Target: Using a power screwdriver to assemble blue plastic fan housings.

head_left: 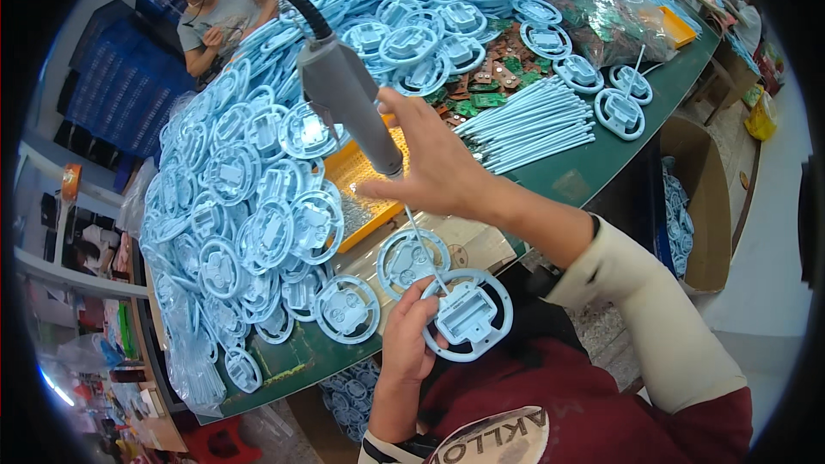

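Note:
My left hand [408, 335] grips the left rim of a light blue plastic ring-shaped housing [468, 314] that has a rectangular recess in its middle. A thin pale rod [412, 223] slants from below the screwdriver tip to the housing's upper left; whether it is a stick or the driver's bit I cannot tell. My right hand [430, 155] is beside the lower end of a grey electric screwdriver [348, 99], its fingers and thumb spread apart around it. Just behind the held housing, a similar housing [412, 262] lies on the bench.
A yellow tray [365, 228] of small metal parts is behind the screwdriver. Housings [232, 172] heap up left and far. Pale sticks [533, 125], circuit boards [494, 77] and a plastic bag [614, 21] lie farther back. A cardboard box [709, 206] stands right. Another person [210, 17] sits opposite.

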The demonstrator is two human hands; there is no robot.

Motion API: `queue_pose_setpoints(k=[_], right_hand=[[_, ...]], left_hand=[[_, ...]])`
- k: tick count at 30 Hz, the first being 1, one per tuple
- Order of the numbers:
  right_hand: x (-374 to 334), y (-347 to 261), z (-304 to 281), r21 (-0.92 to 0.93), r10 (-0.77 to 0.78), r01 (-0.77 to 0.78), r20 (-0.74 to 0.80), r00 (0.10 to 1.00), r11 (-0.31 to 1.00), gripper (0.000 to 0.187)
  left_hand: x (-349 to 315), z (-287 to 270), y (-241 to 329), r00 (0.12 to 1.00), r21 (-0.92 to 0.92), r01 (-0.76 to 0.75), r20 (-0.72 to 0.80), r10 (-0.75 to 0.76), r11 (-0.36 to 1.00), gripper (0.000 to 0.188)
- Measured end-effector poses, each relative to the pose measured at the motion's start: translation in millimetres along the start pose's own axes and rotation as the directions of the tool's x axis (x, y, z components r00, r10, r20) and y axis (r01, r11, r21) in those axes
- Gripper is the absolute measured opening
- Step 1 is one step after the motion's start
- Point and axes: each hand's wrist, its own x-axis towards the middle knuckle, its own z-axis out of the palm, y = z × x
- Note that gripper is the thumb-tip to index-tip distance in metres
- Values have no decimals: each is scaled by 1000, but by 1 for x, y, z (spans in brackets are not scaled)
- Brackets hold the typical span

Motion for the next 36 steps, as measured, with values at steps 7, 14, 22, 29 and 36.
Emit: queue_pose_setpoints(k=[7, 14, 22, 29, 36], right_hand=[[22, 2, 19, 475, 276, -410, 327, 904, 779, 38], [36, 32, -15, 568, 420, -444, 183, 889, 693, 18], [18, 35, -27, 401, 439, -501, 243, 865, 767, 21], [2, 8, -14, 460, 328, -431, 288, 899, 776, 37], [-11, 4, -17, 282, 226, -288, 233, 946, 915, 51]], left_hand=[[5, -12, 7, 1000, 248, 9, -2, -9, 969, 21], [-27, -45, 30, 991, 513, 100, 26, -131, 853, 18], [-48, -49, 33, 821, 142, -462, -305, 482, 876, 18], [-45, -57, 26, 731, 101, -585, -363, 578, 805, 16], [-40, -52, 27, 693, 116, -602, -415, 589, 790, 15]])
